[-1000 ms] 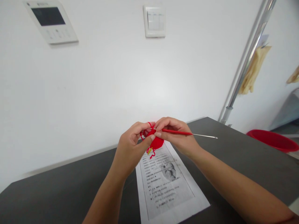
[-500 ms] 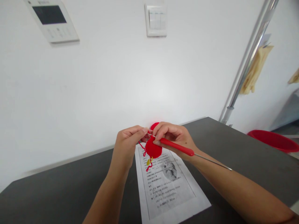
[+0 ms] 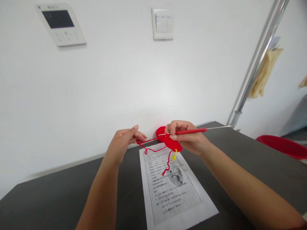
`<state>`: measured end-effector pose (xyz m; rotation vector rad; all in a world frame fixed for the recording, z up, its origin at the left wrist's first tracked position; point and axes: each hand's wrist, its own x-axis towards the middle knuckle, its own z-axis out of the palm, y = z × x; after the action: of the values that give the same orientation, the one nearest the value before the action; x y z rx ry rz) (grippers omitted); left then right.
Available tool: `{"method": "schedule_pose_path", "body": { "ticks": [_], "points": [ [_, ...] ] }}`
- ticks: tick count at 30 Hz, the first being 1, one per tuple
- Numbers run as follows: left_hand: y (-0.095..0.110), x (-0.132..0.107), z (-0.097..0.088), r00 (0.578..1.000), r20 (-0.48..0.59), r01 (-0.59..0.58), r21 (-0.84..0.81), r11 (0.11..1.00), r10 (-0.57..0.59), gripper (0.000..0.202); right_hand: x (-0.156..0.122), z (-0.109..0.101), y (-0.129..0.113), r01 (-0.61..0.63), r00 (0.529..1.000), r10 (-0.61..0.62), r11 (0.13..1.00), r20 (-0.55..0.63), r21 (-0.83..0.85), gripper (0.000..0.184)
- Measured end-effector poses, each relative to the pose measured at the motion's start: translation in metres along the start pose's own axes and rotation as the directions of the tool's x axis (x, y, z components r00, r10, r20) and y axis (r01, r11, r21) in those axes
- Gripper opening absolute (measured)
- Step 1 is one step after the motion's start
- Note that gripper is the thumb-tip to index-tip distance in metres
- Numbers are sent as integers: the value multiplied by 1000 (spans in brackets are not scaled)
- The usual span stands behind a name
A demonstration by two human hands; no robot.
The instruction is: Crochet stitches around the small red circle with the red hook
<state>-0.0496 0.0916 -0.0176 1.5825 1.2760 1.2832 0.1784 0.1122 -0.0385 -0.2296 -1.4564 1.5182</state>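
My right hand (image 3: 185, 135) is closed round the red handle of a crochet hook (image 3: 192, 131), whose metal tip points left. The same fingers pinch a small red crocheted piece (image 3: 173, 143), with a yellow stitch marker (image 3: 174, 155) and a loose yarn tail hanging from it. Off to the left, my left hand (image 3: 127, 140) holds red yarn (image 3: 150, 140) at its fingers, thumb raised. One strand runs fairly straight towards the hook tip; another sags in a small loop to the piece. Just behind the hook is a round red thing (image 3: 161, 131), perhaps a yarn ball, partly hidden.
Under the hands a printed sheet (image 3: 177, 204) lies on the dark table (image 3: 67, 198). The white wall behind carries a panel with a screen (image 3: 61, 25) and a switch (image 3: 163, 24). At right are a metal pole (image 3: 256, 67) and a red basin (image 3: 280, 145).
My left hand has moved left, away from the crocheted piece, stretching yarn between them. My right hand has shifted right with the piece, and the hook has swung nearly level.
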Motion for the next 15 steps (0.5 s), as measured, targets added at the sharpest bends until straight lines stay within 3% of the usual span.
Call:
{"method": "schedule_pose_path", "body": {
  "ticks": [2, 4, 6, 7, 9, 12, 15],
  "points": [
    [-10, 5, -4, 965, -237, -44, 273, 961, 112, 35, 1, -4, -5, -4, 1000, 4, 999, 11, 41, 23],
    [-16, 7, 1, 943, -288, -76, 305, 949, 168, 23, 2, -5, -6, -5, 1000, 4, 997, 7, 73, 21],
    [-16, 5, 14, 946, -263, -112, 277, 954, 187, 17, 2, -5, -5, -14, 1000, 14, 997, -4, 81, 19],
    [-14, 3, 24, 957, -223, -137, 215, 967, 185, 25, 2, -5, -4, -19, 1000, 20, 997, -11, 78, 18],
    [-7, -4, 43, 987, -128, -130, -235, 963, 101, 34, 1, -4, -3, -27, 999, 28, 998, -30, 56, 17],
    [5, -14, 66, 999, 23, 37, -634, 772, -28, 32, 0, -3, -2, -47, 997, 48, 999, -58, 14, 16],
    [13, -18, 70, 980, 107, 185, -794, 579, -165, 29, 1, -2, -2, -53, 996, 53, 999, -73, 10, 16]
  ]
}}
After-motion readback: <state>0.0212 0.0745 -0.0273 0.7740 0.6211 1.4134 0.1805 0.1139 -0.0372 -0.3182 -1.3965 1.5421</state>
